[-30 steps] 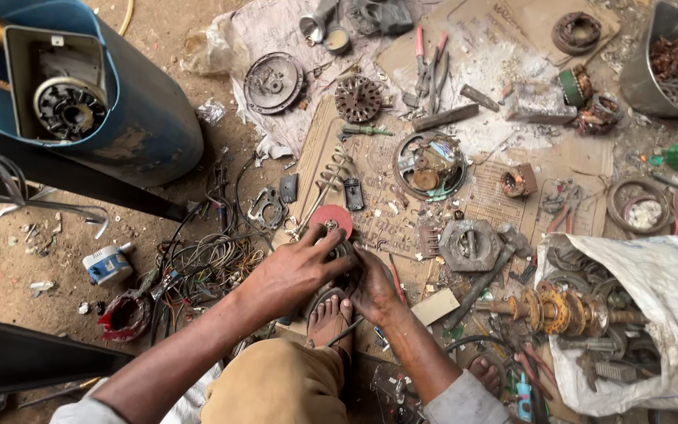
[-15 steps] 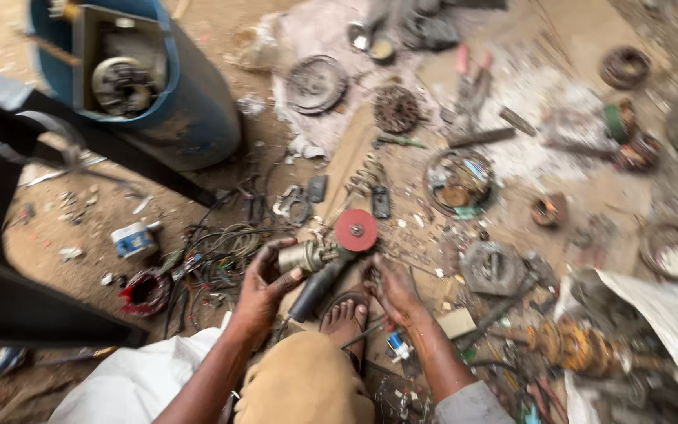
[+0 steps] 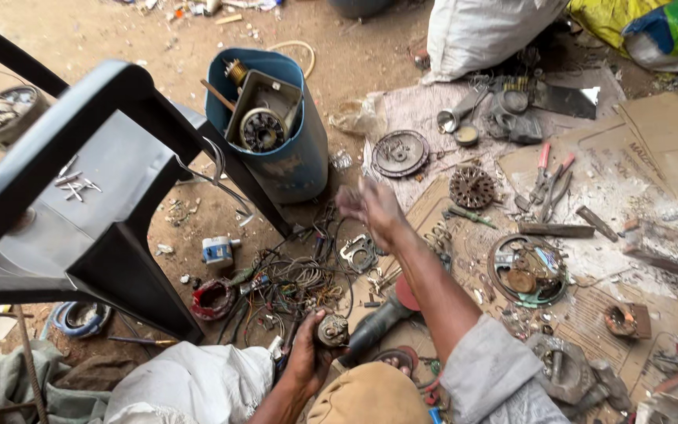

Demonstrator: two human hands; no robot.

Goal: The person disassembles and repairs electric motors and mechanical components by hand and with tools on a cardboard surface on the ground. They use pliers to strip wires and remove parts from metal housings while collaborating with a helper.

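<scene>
My left hand (image 3: 305, 360) is low in the view, closed around a small round rusty metal part (image 3: 332, 330). Just right of it lies a dark angle grinder (image 3: 377, 326) with a red disc (image 3: 406, 294), resting by my knee. My right hand (image 3: 369, 206) is stretched forward above the tangled wires (image 3: 296, 284), blurred, fingers apart and holding nothing. Its grey sleeve (image 3: 496, 369) crosses over the grinder. A metal bracket (image 3: 357, 251) lies just beneath that hand.
A blue barrel (image 3: 296, 169) holding motor parts stands ahead, with a black plastic chair (image 3: 96, 196) at left. Toothed discs (image 3: 399, 153), pliers (image 3: 547, 179), a ring of parts (image 3: 527, 271) and scrap cover the cardboard (image 3: 668, 133) at right. A white sack (image 3: 488, 31) sits at the back.
Both hands were on the grinder with the red disc. Now my right hand has swung forward and open, my left holds a small round part, and the view has shifted left.
</scene>
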